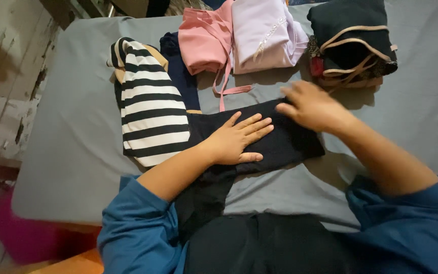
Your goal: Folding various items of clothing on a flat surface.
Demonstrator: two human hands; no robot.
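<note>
A dark navy garment lies folded on the grey sheet, one end trailing off the near edge toward me. My left hand rests flat on its middle with fingers spread. Blurred with motion, my right hand presses palm down on the garment's far right edge, fingers apart. Neither hand grips anything.
A black-and-white striped garment lies to the left, over a navy piece. Folded pink and lilac clothes sit at the back, and a dark pile with tan trim at back right. A magenta tub stands on the floor.
</note>
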